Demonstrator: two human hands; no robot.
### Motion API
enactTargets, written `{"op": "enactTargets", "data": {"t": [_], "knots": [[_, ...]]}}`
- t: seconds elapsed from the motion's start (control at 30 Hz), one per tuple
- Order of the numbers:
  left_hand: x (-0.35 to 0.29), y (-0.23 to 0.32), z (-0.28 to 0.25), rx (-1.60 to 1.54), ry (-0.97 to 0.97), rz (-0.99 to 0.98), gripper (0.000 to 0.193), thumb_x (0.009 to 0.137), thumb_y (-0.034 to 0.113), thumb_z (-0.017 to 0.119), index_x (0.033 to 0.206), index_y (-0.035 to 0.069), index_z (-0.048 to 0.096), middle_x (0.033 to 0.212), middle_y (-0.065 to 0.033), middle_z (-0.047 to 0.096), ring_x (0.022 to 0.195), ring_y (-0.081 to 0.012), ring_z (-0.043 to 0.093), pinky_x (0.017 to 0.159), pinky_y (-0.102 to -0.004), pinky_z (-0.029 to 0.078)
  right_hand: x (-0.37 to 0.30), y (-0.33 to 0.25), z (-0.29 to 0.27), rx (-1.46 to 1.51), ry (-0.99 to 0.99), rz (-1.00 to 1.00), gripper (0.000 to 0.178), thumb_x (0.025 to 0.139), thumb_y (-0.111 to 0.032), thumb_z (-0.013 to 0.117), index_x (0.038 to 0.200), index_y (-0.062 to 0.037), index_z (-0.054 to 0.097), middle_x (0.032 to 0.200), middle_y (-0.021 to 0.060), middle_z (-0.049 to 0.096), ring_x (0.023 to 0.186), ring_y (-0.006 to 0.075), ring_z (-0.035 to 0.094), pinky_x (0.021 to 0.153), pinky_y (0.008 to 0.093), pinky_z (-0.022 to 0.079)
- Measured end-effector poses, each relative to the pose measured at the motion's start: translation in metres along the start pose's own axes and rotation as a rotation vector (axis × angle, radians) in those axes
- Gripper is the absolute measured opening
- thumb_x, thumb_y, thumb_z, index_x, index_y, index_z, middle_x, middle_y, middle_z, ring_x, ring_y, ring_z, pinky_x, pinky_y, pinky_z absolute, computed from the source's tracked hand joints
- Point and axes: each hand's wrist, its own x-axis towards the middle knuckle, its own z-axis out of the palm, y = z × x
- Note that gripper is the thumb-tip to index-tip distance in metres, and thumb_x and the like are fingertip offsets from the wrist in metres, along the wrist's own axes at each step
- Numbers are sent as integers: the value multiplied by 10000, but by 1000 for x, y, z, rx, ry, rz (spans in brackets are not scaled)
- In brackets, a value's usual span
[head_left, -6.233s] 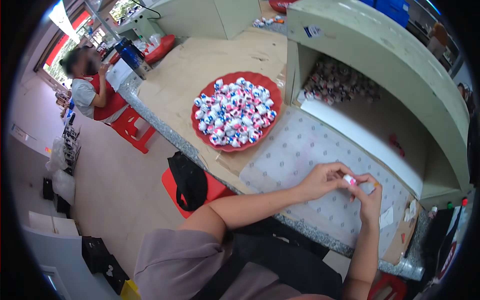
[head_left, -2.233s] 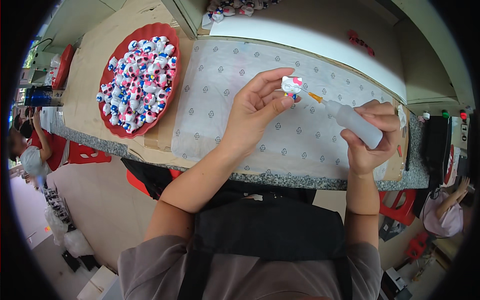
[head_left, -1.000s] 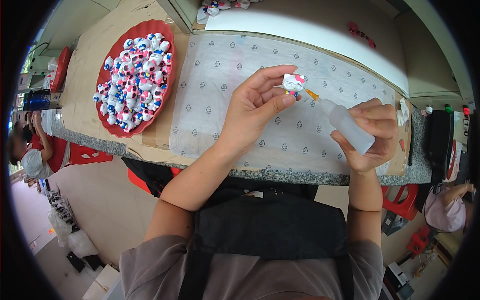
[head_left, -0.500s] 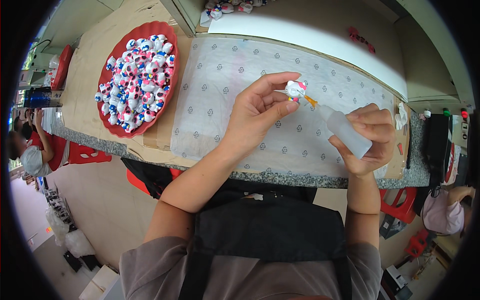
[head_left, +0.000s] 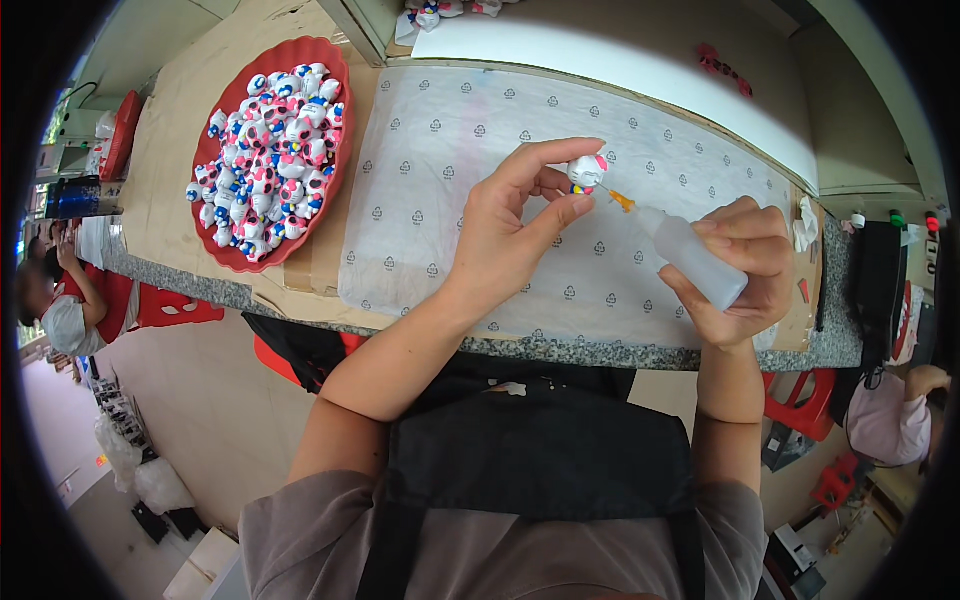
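Observation:
Between the thumb and fingers of my left hand [head_left: 515,225] is a small white cat figurine [head_left: 586,174] with a pink patch on its head and some blue and yellow low down. My right hand [head_left: 745,270] grips a translucent squeeze bottle [head_left: 700,262], tilted so that its orange nozzle [head_left: 622,201] with a thin tip points up and left at the figurine. A small gap seems to lie between tip and figurine. Both hands are above a white sheet [head_left: 430,230] with small printed marks. Off to the left, a red scalloped tray [head_left: 338,170] is heaped with similar figurines [head_left: 265,165].
A shelf [head_left: 600,55] runs along the back, with more figurines [head_left: 430,15] and a pink-and-dark item [head_left: 725,70] on it. Crumpled tissue [head_left: 804,225] lies at the right. The granite table edge [head_left: 560,352] is close to me. Other people sit at the far left and right.
The figurine has turned in my left fingers, its face now angled differently. The nozzle tip has drawn slightly away from it. The whole view has shifted a little.

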Motion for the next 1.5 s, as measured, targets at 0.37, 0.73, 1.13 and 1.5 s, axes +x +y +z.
{"op": "enactTargets", "data": {"t": [0.37, 0.73, 1.13, 1.5], "knots": [[5, 9, -7, -225, 228, -29, 383, 752, -40, 541, 1122, -4, 448, 923, -29, 529, 779, -52, 503, 702, -166, 397, 23, 37, -53, 231, 90, 646, 295, 694, 18, 578, 969, 26, 471, 929, 90, 495, 812, 196, 574, 631, 267, 496], [4, 9, -5, -250, 146, -58, 374, 742, -54, 544, 1103, 13, 470, 977, -47, 496, 815, -66, 505, 735, -186, 400, 47, 166, -74, -878, -214, 442, 283, 698, -131, 608, 921, -38, 459, 818, 129, 572, 746, 310, 546, 649, 346, 439], [2, 8, -4, -250, 95, -115, 390, 750, -21, 558, 1121, -7, 441, 1032, -79, 500, 818, -97, 530, 788, -251, 429, 20, 85, -39, 85, 48, 876, 121, 717, -44, 587, 819, 13, 557, 675, 44, 550, 581, 96, 506, 559, 218, 428], [1, 3, 4, -150, 78, -69, 348, 760, -32, 540, 1099, 19, 476, 991, -53, 514, 788, -66, 524, 704, -182, 410, 9, 16, 8, 526, 36, 892, 91, 693, -1, 634, 749, -1, 562, 703, 72, 582, 625, 118, 549, 598, 225, 448]]}}
